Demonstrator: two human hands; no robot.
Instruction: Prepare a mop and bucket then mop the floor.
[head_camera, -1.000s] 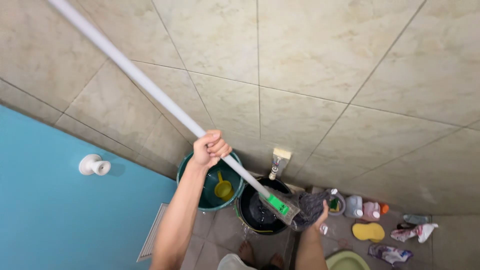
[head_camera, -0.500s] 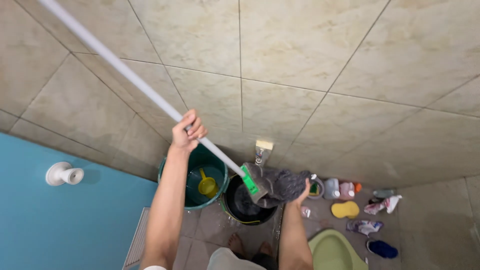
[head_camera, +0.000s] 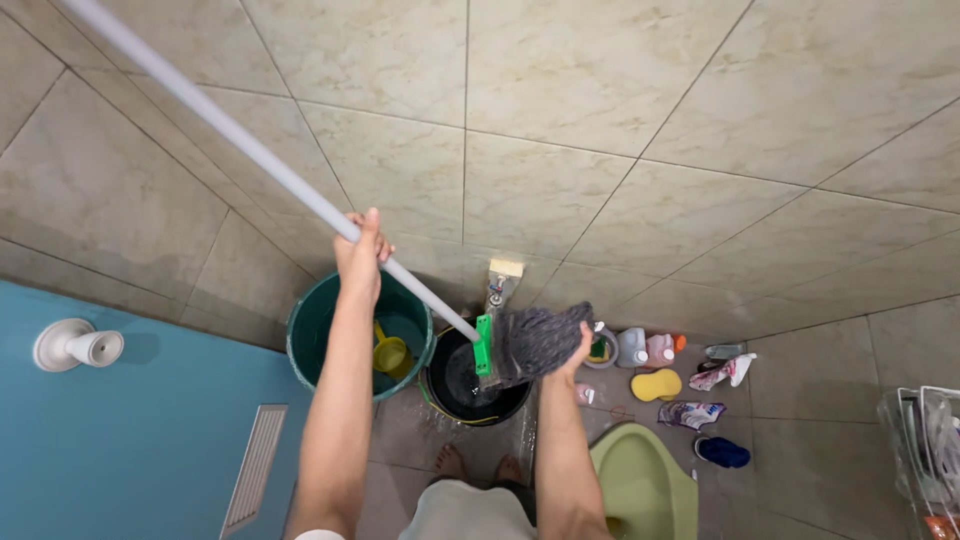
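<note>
left hand (head_camera: 360, 262): closed round white mop handle (head_camera: 230, 135). right hand (head_camera: 577, 348): fingers clamped on grey mop head (head_camera: 535, 340), held above black bucket (head_camera: 448, 400), beside green bucket (head_camera: 310, 340). advice: squeeze strands firmly, keep drips falling inside black bucket's rim.

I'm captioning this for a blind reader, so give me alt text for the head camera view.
Seen from above, a person's left hand grips a long white mop handle while the right hand squeezes the grey mop head over a black bucket. A green bucket holding a yellow scoop stands beside it on the tiled floor.
</note>
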